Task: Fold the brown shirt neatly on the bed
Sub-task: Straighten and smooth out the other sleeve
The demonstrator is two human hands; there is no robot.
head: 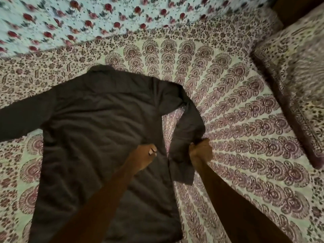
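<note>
The brown shirt (98, 123) lies spread flat, back side up, on the bed (245, 137), collar at the far end. Its left sleeve stretches out to the left edge of the view. The right sleeve (185, 130) hangs down beside the body, bent near the elbow. My right hand (201, 151) is closed around that sleeve near its lower part. My left hand (145, 158) rests on the right edge of the shirt's body with fingers curled; whether it pinches the cloth is unclear.
A patterned bedsheet in purple and pale green covers the bed. A blue quilt with red roses (87, 20) lies along the far side. A cushion in matching print (298, 88) sits at the right.
</note>
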